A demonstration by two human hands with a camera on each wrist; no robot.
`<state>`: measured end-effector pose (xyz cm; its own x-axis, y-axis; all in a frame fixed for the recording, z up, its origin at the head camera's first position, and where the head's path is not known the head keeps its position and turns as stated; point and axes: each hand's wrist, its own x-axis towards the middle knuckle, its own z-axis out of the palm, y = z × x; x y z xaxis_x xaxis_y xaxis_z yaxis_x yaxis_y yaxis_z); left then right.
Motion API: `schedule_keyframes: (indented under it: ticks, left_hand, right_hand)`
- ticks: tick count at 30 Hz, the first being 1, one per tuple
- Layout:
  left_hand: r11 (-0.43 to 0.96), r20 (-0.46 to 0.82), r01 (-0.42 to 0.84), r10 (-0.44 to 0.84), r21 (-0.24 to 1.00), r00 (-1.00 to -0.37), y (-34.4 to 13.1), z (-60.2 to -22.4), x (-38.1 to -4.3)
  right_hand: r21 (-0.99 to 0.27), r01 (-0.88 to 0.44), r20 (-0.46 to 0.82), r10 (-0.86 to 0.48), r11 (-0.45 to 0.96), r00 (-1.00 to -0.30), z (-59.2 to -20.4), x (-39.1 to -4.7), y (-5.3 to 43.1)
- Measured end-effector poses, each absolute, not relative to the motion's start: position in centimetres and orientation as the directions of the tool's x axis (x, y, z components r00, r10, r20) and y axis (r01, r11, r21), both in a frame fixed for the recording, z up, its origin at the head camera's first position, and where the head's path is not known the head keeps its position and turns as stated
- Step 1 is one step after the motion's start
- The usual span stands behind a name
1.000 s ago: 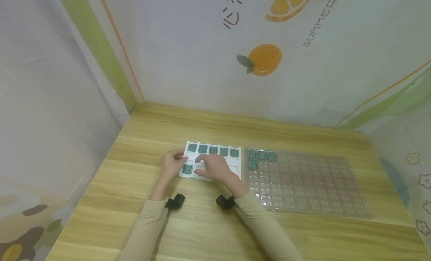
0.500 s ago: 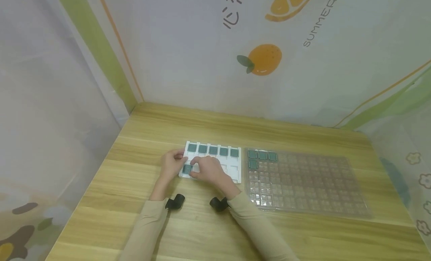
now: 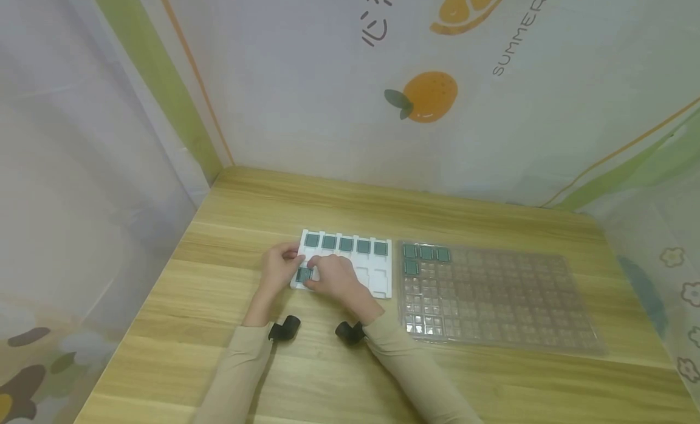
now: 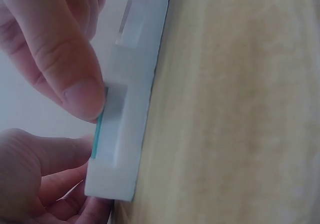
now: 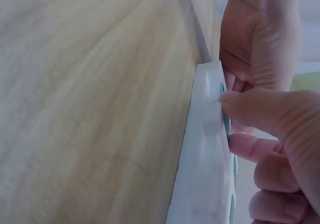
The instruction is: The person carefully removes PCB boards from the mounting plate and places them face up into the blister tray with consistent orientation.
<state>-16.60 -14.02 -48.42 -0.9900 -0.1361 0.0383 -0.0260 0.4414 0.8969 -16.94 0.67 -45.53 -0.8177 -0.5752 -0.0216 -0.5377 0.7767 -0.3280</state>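
A white tray (image 3: 378, 280) with moulded pockets lies on the wooden table. My left hand (image 3: 277, 268) grips its left edge, fingers partly tucked below the rim in the left wrist view. Near the front left corner sits a square green chip (image 3: 303, 275). My right hand (image 3: 335, 278) reaches over the tray, its thumb and index finger pinching that chip at its edges. Seen from the right wrist, the chip (image 5: 226, 119) is a thin green line level with the tray top. Several more green chips (image 3: 346, 245) fill the tray's back row.
A clear plastic tray (image 3: 492, 299) with many small pockets lies right beside the white one. Several green chips (image 3: 426, 252) sit in its back left corner. Behind the table (image 3: 306, 375) hangs a printed curtain (image 3: 306, 96).
My right hand has moved left over the white tray, and its thumb and index finger have come onto the front left chip. My left hand has stayed in place.
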Motion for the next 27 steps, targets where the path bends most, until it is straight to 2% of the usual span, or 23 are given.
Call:
schedule_keyframes:
  ticks: [27]
  left_hand:
    - [0.438,-0.003,-0.072,-0.155,0.896,-0.988,-13.91,-48.24,-16.67]
  right_hand:
    - [-0.314,-0.566,0.029,-0.588,0.762,-0.808,-45.37,-16.94,0.61]
